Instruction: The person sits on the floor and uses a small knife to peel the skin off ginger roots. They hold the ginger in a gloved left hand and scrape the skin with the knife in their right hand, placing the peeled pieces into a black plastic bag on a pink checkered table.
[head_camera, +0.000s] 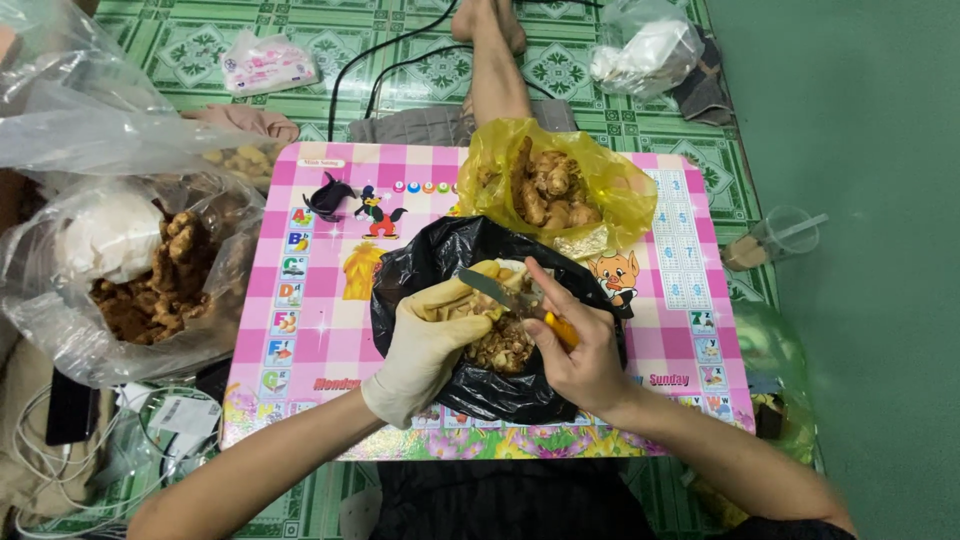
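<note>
1. Here the right hand (585, 360) is gripping a knife (515, 298) by its yellow handle, fingers closed tight around it; the blade is pointing up and to the left, its long axis running diagonally from the right palm toward the left fingertips.
2. The gloved left hand (425, 350) is curling around a pale piece of ginger root (462, 292), fingers partly closed on it — the root is lying roughly crosswise under the blade, just above the middle of the black plastic bag (440, 265).
3. Peelings are piling up in the black bag's hollow, right beneath both hands.
4. Just behind, touching the black bag's far edge, a yellow bag (610, 175) of unpeeled ginger is standing open.
5. Free room is lying to the left on the pink checked board (320, 330); the right strip is narrower, ending near the board's edge.
6. Off the board's left side, clear plastic bags (120, 290) of brown roots are crowding in; a plastic cup with a straw (775, 238) is sitting well apart on the right.
7. Everything is resting on a green patterned mat (190, 45), beside a plain green floor (860, 120).
</note>
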